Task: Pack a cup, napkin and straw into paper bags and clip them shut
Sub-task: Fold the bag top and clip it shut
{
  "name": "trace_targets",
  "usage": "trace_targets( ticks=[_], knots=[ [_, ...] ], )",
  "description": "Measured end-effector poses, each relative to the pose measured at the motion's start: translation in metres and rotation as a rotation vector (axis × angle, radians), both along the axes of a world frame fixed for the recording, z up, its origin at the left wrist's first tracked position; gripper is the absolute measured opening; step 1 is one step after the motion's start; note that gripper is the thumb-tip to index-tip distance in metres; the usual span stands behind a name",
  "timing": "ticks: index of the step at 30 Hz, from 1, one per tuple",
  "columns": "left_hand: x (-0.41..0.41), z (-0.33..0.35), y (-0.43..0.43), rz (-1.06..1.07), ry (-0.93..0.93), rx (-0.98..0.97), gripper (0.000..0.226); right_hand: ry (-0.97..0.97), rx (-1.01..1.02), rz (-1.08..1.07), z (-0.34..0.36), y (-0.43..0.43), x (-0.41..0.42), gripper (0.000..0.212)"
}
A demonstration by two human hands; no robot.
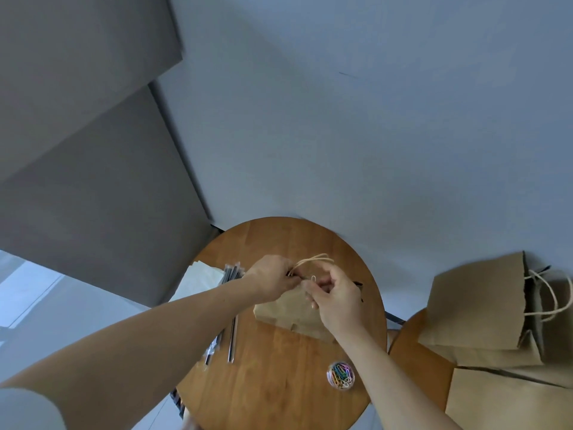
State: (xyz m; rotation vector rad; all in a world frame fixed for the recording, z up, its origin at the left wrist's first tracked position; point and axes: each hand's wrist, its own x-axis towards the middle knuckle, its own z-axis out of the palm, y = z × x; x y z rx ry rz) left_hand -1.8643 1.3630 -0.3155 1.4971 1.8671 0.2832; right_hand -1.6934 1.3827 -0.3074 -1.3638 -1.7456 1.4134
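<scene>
Left hand [269, 279] pinches the flimsy paper bag [279, 315] at its mouth, while right hand [336, 301] fingers seemingly pinch a slippery paper clip [313, 278] above.

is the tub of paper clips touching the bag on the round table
Apart. The head view shows bare table between the tub of paper clips and the bag.

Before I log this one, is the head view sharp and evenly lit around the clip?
Head view: wide-angle bending at the edges; slight motion blur on left hand, right hand and paper clip; light flat, no glare; tub of clips readable.
</scene>
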Motion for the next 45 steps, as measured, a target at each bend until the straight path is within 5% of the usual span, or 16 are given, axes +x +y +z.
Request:
trace_targets(
  ticks=[18, 25, 45],
  knots=[
    [0.004, -0.012, 0.012, -0.066, 0.023, 0.082, 0.018, -0.362, 0.356, 0.199, -0.010, 0.043, 0.006, 0.009],
    [0.004, -0.009, 0.012, -0.060, 0.037, 0.106, 0.018, -0.250, 0.265, 0.124, -0.009, 0.056, 0.005, 0.013],
    [0.007, -0.016, 0.002, -0.058, 0.093, 0.181, 0.017, -0.569, 0.457, 0.424, -0.017, 0.048, 0.001, 0.016]
  ],
)
